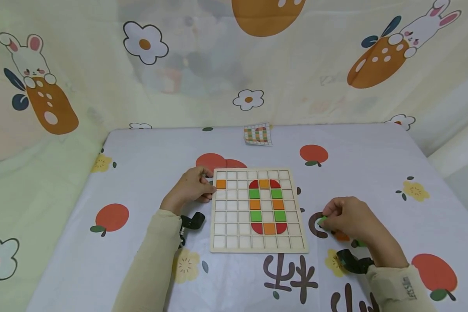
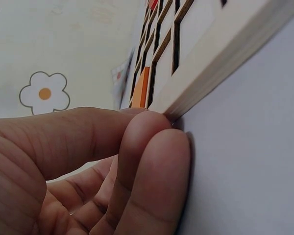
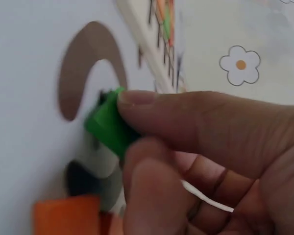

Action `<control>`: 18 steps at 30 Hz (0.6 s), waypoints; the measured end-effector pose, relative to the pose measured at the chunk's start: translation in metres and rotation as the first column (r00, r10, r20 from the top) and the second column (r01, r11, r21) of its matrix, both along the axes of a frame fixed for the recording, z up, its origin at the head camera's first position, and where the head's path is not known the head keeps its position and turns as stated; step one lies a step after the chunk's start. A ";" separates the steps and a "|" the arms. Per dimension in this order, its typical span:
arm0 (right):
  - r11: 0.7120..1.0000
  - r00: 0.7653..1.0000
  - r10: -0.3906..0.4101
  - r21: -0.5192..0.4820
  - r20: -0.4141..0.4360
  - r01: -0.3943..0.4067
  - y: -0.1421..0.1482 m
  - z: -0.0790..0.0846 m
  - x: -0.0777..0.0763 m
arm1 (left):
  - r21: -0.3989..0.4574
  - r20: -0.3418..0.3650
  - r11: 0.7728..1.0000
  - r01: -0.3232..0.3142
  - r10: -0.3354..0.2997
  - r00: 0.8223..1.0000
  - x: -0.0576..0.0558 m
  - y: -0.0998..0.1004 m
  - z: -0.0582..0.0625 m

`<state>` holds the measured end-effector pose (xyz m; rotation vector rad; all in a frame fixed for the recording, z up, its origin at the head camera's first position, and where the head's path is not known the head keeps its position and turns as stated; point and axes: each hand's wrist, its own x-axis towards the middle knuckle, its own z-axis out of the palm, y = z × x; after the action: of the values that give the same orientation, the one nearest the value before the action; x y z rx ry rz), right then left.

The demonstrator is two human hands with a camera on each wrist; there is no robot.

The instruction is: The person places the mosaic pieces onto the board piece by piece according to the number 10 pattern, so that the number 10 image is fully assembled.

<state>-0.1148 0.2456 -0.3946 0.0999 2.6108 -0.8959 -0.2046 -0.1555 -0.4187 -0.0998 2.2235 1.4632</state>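
Observation:
A square wooden grid board (image 1: 259, 250) lies flat on the table, with red, orange and green tiles forming a closed ring in its right part. One orange tile (image 1: 221, 184) sits alone near the upper left corner. At the board's left edge, my left hand (image 1: 191, 186) holds the frame between thumb and curled fingers; the left wrist view shows the fingertips against the wooden rim (image 2: 186, 93). Right of the board, my right hand (image 1: 349, 216) pinches a green tile (image 3: 108, 122) between thumb and forefinger, just above the cloth. Beneath this hand lies a loose orange tile (image 3: 66, 215).
Another green tile (image 1: 359, 243) lies partly hidden under the right wrist. Behind the board, a small printed pattern card (image 1: 258, 134) stands near the table's back edge. A printed cloth (image 1: 148, 147) covers the table, and a curtain (image 1: 203, 86) hangs behind it.

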 end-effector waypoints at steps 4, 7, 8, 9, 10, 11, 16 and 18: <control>0.988 1.000 -0.001 -0.152 0.012 0.003 -0.007 0.005 -0.008 | -0.008 0.004 1.000 -0.002 0.002 1.000 -0.001 0.000 0.000; 0.959 0.999 -0.022 -0.281 0.030 0.029 -0.019 0.006 -0.021 | -0.009 0.006 1.000 -0.007 0.007 1.000 -0.001 0.000 0.000; 0.946 0.999 -0.033 -0.322 0.041 0.044 -0.023 0.005 -0.026 | -0.008 0.005 1.000 -0.006 0.006 1.000 -0.001 0.000 0.000; 0.932 0.998 -0.041 -0.357 0.054 0.058 -0.028 0.005 -0.031 | -0.008 0.003 1.000 -0.005 0.005 1.000 -0.001 -0.001 0.000; 0.919 0.997 -0.048 -0.389 0.067 0.070 -0.034 0.005 -0.035 | -0.006 0.002 1.000 -0.004 0.004 1.000 -0.001 0.000 0.001; 0.907 0.996 -0.053 -0.414 0.077 0.080 -0.040 0.004 -0.040 | -0.003 0.001 1.000 -0.003 0.003 1.000 -0.001 0.000 0.001; 0.858 0.993 -0.041 -0.505 0.115 0.094 -0.071 0.001 -0.061 | 0.011 -0.003 1.000 0.003 -0.003 1.000 0.000 0.000 0.001; 0.847 0.992 -0.029 -0.524 0.123 0.090 -0.084 -0.001 -0.068 | 0.011 -0.008 1.000 0.004 -0.004 1.000 0.000 0.000 0.001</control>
<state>-0.1829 0.1616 -0.3952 0.0785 2.1750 -1.5521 -0.2044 -0.1559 -0.4180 -0.0861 2.2201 1.4766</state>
